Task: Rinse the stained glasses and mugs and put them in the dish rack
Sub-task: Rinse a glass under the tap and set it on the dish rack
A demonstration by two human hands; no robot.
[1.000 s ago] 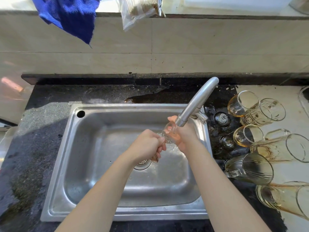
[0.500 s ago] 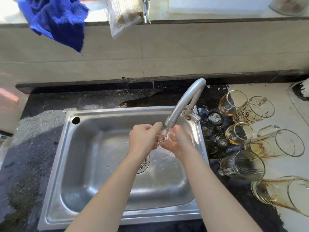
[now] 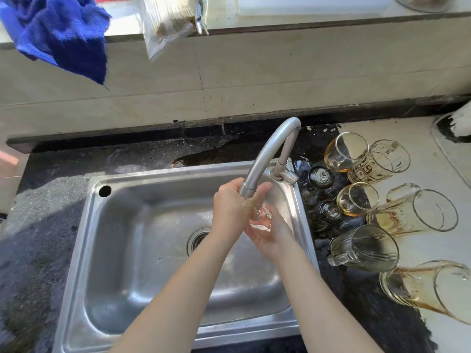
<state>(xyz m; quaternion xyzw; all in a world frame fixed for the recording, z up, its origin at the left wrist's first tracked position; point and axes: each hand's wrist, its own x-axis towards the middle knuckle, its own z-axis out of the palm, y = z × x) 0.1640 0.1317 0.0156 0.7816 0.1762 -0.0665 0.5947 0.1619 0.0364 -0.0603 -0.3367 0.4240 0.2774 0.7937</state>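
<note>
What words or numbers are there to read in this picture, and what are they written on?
Nothing reads clearly.
patterned mug: raised marks that might be digits, too blurred to read.
plastic bag: no print that I can make out.

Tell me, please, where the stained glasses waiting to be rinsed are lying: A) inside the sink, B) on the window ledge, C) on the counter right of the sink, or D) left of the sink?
C: the stained glasses lie on their sides on the counter, right of the sink.
</note>
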